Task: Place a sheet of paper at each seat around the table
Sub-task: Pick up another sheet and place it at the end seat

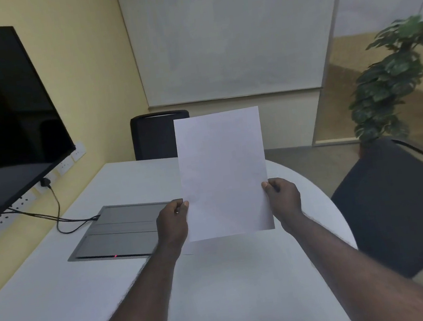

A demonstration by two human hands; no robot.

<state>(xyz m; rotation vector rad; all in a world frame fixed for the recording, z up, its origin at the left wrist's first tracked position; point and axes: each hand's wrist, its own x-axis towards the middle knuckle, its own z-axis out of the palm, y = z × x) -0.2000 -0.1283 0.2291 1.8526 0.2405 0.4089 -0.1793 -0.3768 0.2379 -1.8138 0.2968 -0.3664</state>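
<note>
Nothing placed so far, by the look of it: no sheet lies anywhere on the white surface point(62, 303). One sheet of paper point(223, 173) is up in the air in front of the person, held upright over the rounded end. Left hand point(172, 224) pinches its left edge, right hand point(284, 199) the right edge; fingers closed on the paper both sides. Can't tell if it's one sheet or a thin stack.

Seats in view: black chair point(153, 137) at the far end, another dark chair point(401, 201) tucked in on the right. Both still need paper, I'd say.

In the way: grey cable box point(114, 233) set in the surface, cables point(57, 209) trailing to it from the wall sockets. Monitor point(0, 116) on the left wall, potted plant point(395, 85) in the right corner, both clear.
</note>
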